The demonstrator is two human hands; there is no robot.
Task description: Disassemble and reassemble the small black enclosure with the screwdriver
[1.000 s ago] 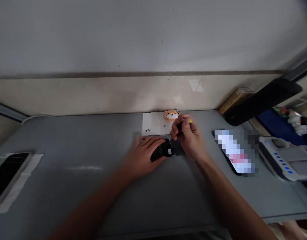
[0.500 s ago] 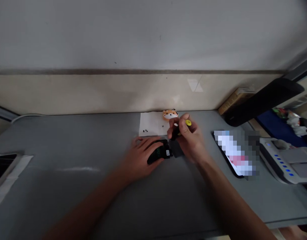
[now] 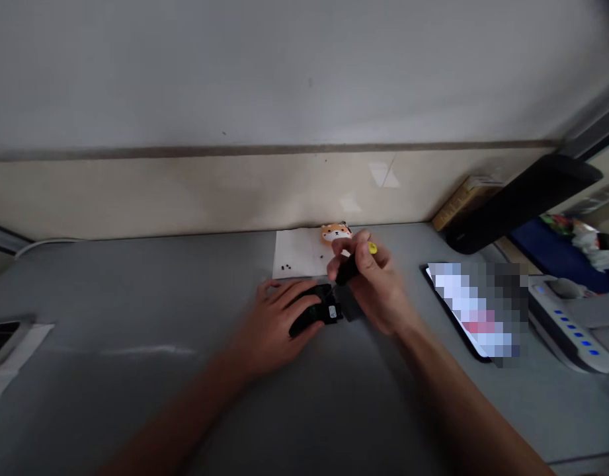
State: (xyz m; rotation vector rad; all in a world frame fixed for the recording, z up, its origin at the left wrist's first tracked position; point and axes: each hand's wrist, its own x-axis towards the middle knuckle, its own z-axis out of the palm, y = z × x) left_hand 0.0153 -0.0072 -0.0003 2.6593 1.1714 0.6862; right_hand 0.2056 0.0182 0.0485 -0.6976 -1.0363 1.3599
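Note:
A black, rounded device (image 3: 328, 309) that looks like an opened computer mouse lies on the grey desk, a small pale label on its bare end. My left hand (image 3: 284, 317) is wrapped over its left part, thumb along the near side, fingers across the far side. In my right hand (image 3: 373, 284) is a screwdriver (image 3: 348, 270) with a black and yellow handle, pinched between thumb and fingers. It leans down toward the device's right end; whether its tip touches is too dark to tell. Several tiny black screws (image 3: 285, 267) rest on a white sheet of paper (image 3: 299, 248) behind.
An orange-and-white animal-face trinket (image 3: 336, 233) sits at the paper's back right. To the right are a lit phone (image 3: 470, 311), a white power strip (image 3: 572, 324) with blue lights, a black cylinder (image 3: 525, 203) and a box (image 3: 465, 198). The wall (image 3: 209, 192) bounds the desk behind.
The view has shifted slightly, so the desk things sit a little lower. Both hands keep their holds on the mouse and the screwdriver; the screwdriver's tilt differs only slightly.

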